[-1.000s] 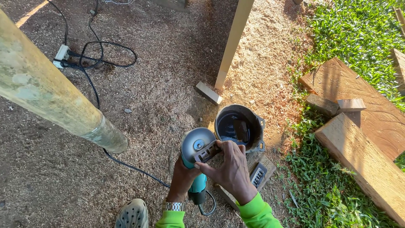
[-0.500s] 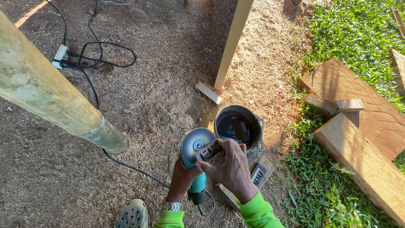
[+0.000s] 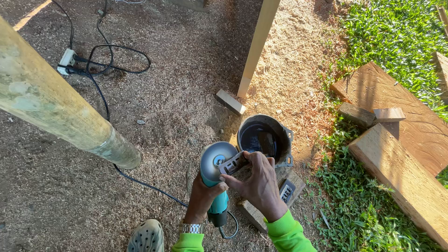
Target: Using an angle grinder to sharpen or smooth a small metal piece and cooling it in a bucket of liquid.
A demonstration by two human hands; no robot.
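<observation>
From the head camera, your left hand (image 3: pixel 201 198) is wrapped around the teal grinder (image 3: pixel 215 184), held above the sawdust beside the black bucket (image 3: pixel 263 137). Your right hand (image 3: pixel 259 184) pinches a flat wrench (image 3: pixel 232 163) at the disc (image 3: pixel 215 158); seat it squarely and brace the grinder firmly.

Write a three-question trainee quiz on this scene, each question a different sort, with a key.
1. True or false: the left hand grips the teal angle grinder by its body.
2. Multiple choice: the right hand holds a flat metal wrench against
A. the grinder's disc
B. the black bucket
C. the power strip
3. Fill in: the thick round post lies to the ____ of the hands in the picture.

Key
1. True.
2. A; the wrench's end sits at the middle of the disc.
3. Left.
</observation>
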